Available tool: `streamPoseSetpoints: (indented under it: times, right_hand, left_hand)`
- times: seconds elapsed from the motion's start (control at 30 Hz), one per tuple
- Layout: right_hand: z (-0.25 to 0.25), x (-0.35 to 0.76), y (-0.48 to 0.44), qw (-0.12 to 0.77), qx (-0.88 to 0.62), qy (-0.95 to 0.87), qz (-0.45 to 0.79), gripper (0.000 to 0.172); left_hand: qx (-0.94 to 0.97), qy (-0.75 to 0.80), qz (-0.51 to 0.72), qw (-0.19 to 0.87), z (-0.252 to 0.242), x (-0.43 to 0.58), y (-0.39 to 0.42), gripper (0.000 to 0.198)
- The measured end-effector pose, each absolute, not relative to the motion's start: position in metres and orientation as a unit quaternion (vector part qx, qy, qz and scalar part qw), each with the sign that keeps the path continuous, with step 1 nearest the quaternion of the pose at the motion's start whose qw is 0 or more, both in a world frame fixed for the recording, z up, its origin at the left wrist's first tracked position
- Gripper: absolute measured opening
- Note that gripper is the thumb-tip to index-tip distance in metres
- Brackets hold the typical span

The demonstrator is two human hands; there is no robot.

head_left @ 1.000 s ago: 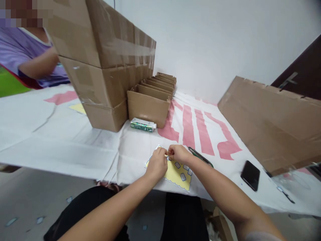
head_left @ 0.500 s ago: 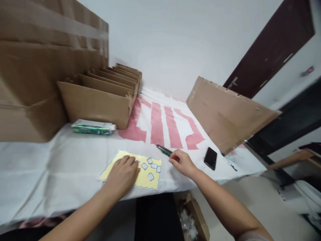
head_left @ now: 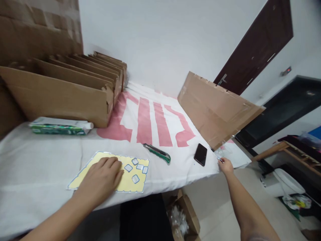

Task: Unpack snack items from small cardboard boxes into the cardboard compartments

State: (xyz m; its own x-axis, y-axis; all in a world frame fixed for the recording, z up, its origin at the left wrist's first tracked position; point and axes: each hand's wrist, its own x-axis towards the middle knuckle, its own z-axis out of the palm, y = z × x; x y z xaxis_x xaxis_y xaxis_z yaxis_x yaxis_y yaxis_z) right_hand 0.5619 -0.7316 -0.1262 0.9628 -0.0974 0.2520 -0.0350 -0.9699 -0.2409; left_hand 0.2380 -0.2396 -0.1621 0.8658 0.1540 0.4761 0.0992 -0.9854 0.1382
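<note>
Between seven and eight o'clock in the view, the yellow card point(head_left: 126, 183) lies on the tabletop point(head_left: 50, 160) under the left hand point(head_left: 101, 175), its fingers together and gripping nothing visible; light, even pressure should stop the card sliding. At three o'clock from the card, the right hand point(head_left: 226, 166) appears to pinch a slim dark piece point(head_left: 220, 159), fingers narrow. A firm pinch suits it, clear of the phone point(head_left: 201, 154) near ten o'clock and the green cutter point(head_left: 158, 153) at the card's two o'clock
</note>
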Motion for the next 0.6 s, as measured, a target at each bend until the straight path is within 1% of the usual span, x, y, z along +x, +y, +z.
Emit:
streamPoseSetpoints:
  times: [0.17, 0.3, 0.37, 0.6]
  right_hand:
    - [-0.138, 0.574, -0.744, 0.047, -0.992, 0.059, -0.101, 0.034]
    - [-0.14, 0.584, -0.739, 0.008, -0.994, 0.063, -0.087, 0.029]
    - [-0.138, 0.589, -0.736, -0.002, -0.994, 0.069, -0.083, 0.028]
    - [-0.129, 0.598, -0.723, -0.005, -0.991, 0.087, -0.098, 0.034]
  left_hand:
    - [0.964, 0.071, 0.247, 0.073, -0.165, 0.239, -0.238, 0.031]
    - [0.964, 0.071, 0.242, 0.08, -0.165, 0.239, -0.237, 0.03]
    - [0.964, 0.072, 0.243, 0.086, -0.165, 0.239, -0.237, 0.03]
    - [0.966, 0.073, 0.23, 0.094, -0.165, 0.239, -0.236, 0.029]
